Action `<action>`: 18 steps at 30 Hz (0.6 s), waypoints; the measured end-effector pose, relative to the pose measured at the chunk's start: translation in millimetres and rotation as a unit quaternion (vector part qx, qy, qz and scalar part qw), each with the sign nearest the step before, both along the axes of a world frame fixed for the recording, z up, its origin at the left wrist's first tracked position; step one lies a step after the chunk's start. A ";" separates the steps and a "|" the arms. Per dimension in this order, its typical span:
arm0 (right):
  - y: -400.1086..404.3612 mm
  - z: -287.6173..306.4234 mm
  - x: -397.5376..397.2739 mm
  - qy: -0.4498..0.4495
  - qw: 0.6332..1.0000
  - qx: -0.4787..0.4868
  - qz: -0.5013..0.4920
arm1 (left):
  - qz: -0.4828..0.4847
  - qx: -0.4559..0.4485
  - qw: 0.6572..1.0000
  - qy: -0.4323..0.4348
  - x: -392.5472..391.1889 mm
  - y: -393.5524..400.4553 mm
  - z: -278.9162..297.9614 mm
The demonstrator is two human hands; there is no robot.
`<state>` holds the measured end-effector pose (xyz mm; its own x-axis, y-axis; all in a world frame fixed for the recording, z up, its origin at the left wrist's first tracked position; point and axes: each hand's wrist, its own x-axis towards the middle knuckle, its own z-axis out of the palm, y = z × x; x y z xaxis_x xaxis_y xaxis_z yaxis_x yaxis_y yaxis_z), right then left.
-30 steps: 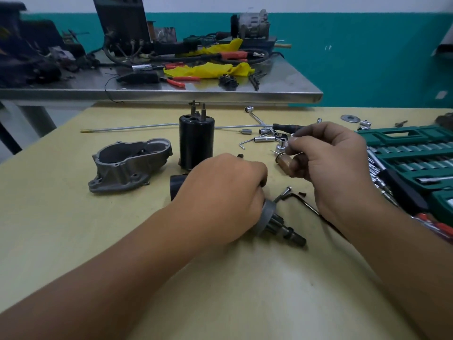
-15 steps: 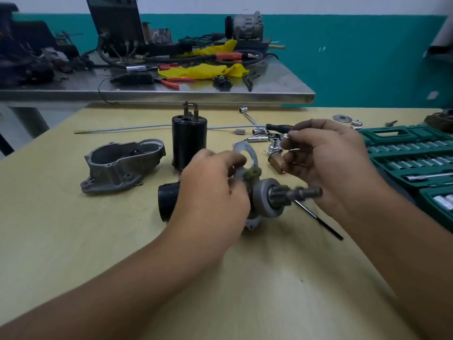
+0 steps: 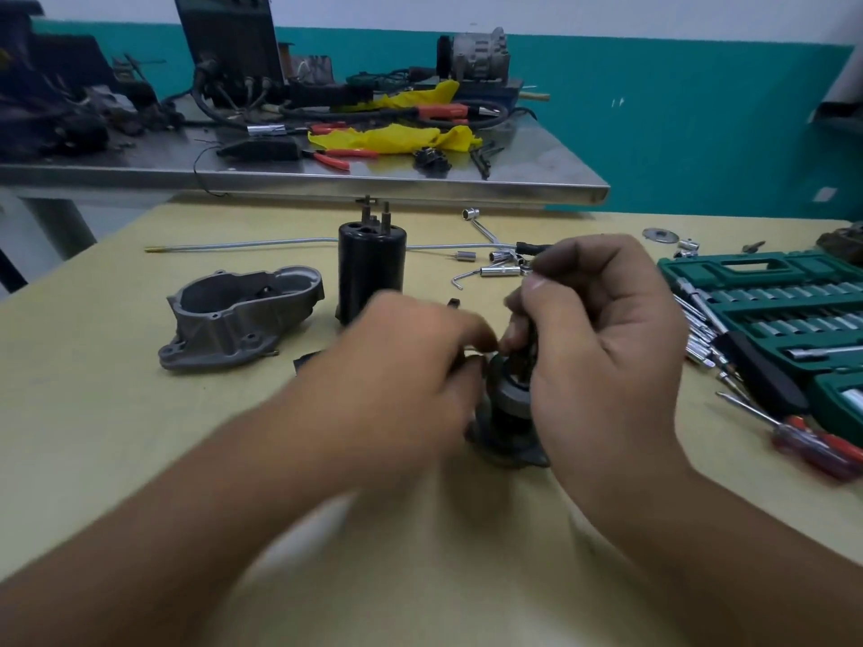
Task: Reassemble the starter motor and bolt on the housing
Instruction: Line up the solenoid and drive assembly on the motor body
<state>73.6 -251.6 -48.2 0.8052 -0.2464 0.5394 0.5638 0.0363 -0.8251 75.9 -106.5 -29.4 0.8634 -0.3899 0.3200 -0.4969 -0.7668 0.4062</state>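
The motor stands on end on the table, mid-front, between both hands. The right hand curls its fingers around the shaft; the blurred left hand hides the motor's left side, its grip unclear. Behind lie the housing and a black cylinder; a socket set sits right.

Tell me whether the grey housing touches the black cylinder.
Apart. The head view shows bare tabletop between the grey housing and the upright black cylinder.
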 end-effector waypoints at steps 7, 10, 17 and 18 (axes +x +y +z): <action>-30.9 8.3 33.7 0.021 0.985 0.018 0.168 | -0.006 0.226 0.954 0.198 28.2 90.7 11.9; -39.4 8.6 43.5 0.050 0.977 0.049 0.199 | 0.008 0.158 0.974 0.163 36.0 88.0 1.3; -54.5 12.0 49.7 0.083 0.946 0.064 0.306 | -0.023 -0.018 0.988 0.151 31.5 73.1 -1.5; -56.8 12.7 50.5 0.087 0.942 0.070 0.315 | -0.022 -0.058 0.987 0.148 30.7 68.5 -3.0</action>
